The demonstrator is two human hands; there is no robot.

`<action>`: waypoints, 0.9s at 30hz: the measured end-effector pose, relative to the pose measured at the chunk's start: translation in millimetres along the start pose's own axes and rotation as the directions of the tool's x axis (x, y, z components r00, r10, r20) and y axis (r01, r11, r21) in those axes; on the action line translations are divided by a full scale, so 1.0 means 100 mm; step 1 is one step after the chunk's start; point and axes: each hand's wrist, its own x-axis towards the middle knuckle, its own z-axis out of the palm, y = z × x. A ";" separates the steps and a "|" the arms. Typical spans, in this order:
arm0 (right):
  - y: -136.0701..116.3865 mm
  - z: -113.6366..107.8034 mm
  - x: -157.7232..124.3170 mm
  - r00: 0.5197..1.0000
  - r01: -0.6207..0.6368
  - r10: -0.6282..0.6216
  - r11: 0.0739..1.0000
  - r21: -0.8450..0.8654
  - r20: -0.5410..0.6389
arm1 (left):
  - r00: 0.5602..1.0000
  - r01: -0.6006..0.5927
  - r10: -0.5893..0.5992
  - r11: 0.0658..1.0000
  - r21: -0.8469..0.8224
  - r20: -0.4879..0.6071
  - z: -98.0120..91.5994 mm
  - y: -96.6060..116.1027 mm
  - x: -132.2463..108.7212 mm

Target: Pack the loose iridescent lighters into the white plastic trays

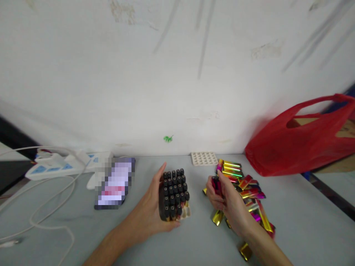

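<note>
A: What is your left hand (154,197) doing?

B: It curls around the left side of a block of upright sticks with black tops (175,188), holding it from the far side and the near side. The sticks stand close in rows. A cream tray with little cups (186,212) peeks out under them, and bare cups show at its near right corner.

A: And your right hand (227,199)?

B: Your fingers are closed on a small dark piece with a black top and a bit of pink (217,185). You may have more than one there; I cannot tell.

A: Where is that hand?

B: It is to the right of the block, well apart from it, over the left edge of a messy pile of shiny gold, red and pink tubes (251,194).

A: What else is on your table (194,245)?

B: A flat white rack with holes (204,159) sits by the wall. A red plastic bag (294,146) is at the far right. On your left are a blurred phone (116,181), a white and blue power strip (65,167) and a white cord (74,188).
</note>
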 end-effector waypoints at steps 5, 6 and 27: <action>0.02 -0.02 0.02 1.000 0.006 -0.006 1.000 -0.001 0.008 | 0.997 0.053 -0.053 0.999 0.012 0.055 -0.01 0.02 0.00; 0.02 -0.02 0.02 1.000 0.007 -0.007 1.000 0.001 0.012 | 0.997 0.055 -0.055 0.998 0.010 0.060 -0.01 0.02 0.00; 0.03 -0.04 0.02 1.000 -0.010 0.010 1.000 -0.002 0.023 | 0.999 -0.003 0.000 0.999 0.038 0.055 -0.02 0.02 0.01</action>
